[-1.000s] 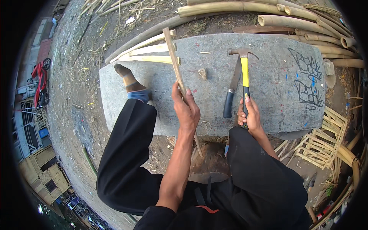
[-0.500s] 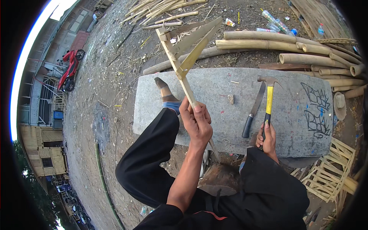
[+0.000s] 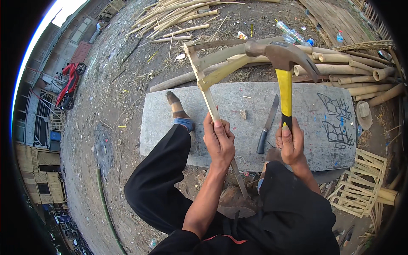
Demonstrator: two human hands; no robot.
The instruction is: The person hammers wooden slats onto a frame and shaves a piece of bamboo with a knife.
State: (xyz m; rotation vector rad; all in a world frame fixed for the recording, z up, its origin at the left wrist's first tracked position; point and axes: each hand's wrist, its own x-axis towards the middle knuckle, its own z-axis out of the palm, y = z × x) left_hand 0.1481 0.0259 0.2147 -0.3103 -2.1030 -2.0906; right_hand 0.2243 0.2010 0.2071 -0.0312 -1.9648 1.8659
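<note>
My left hand (image 3: 219, 142) is closed round a bamboo stick frame (image 3: 209, 100), whose lower end reaches down toward a wooden stump (image 3: 233, 197) between my legs. Flat bamboo strips (image 3: 225, 70) branch off its upper part to the right. My right hand (image 3: 290, 141) grips the dark lower handle of a claw hammer (image 3: 285, 91) with a yellow shaft. The hammer is raised, its head beside the far ends of the strips; whether they touch I cannot tell. Below it, a knife with a black handle (image 3: 262, 141) lies on the concrete slab (image 3: 204, 146).
Bamboo poles (image 3: 357, 70) are stacked beyond the slab at right. Split bamboo pieces (image 3: 178, 21) lie on the ground at the far side. A slatted bamboo frame (image 3: 359, 182) rests at lower right. My foot (image 3: 176, 104) is on the slab, near a small stone (image 3: 243, 114).
My right hand has lifted the hammer up off the slab, its head now high and close to the strips. The bamboo frame in my left hand has tilted slightly more upright.
</note>
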